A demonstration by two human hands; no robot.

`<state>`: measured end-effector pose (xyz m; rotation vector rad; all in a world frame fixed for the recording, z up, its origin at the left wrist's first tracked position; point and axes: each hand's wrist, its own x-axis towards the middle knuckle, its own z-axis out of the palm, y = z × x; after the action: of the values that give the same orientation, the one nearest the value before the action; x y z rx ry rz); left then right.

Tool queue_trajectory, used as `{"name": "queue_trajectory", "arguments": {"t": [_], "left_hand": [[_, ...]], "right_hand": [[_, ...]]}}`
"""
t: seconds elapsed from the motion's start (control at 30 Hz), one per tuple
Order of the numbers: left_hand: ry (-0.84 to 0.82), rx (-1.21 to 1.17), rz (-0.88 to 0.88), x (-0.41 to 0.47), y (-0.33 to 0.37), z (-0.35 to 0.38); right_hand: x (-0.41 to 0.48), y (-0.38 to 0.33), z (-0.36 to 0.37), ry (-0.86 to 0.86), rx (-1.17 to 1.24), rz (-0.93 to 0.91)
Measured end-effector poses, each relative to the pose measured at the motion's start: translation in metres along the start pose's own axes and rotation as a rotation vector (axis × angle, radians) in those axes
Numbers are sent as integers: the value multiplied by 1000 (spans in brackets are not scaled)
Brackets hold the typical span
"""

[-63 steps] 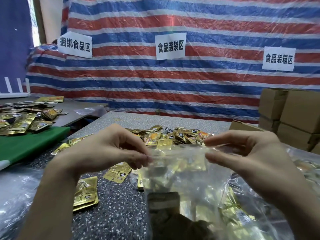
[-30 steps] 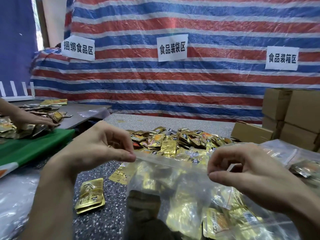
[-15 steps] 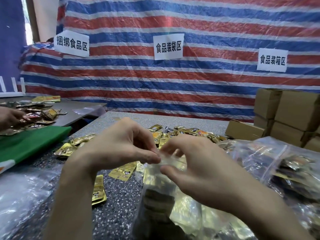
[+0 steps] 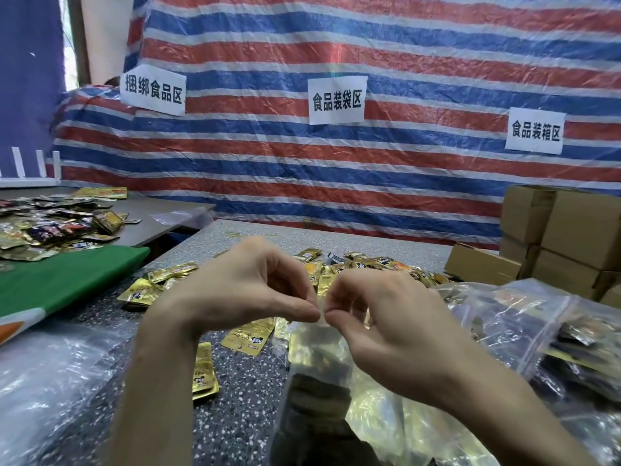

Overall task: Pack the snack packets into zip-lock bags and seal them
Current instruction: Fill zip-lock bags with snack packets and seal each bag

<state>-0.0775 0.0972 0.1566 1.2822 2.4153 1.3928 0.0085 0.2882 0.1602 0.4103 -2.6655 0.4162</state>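
Left hand (image 4: 245, 290) and right hand (image 4: 396, 324), earlier apart along the zip-lock bag (image 4: 319, 358) top, now pinch it together, thumbs touching.

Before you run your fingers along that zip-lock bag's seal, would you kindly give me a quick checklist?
1. The left hand pinches the top edge of the zip-lock bag: ok.
2. The right hand pinches the same edge, right beside the left: ok.
3. The snack packets are inside the bag: ok.
4. Packets clear of the zip strip: cannot tell, the fingers hide it.
5. Strip pressed shut end to end: cannot tell.
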Motion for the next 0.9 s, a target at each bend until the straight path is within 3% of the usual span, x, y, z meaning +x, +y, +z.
{"name": "queue_trajectory", "arguments": {"t": [0.37,0.9], "left_hand": [[42,-9,122,6,-3,2],[28,-20,157,6,-12,-1]], "right_hand": [[4,-1,-1,-10,-14,0],[-16,29,-11,-37,35,16]]}}
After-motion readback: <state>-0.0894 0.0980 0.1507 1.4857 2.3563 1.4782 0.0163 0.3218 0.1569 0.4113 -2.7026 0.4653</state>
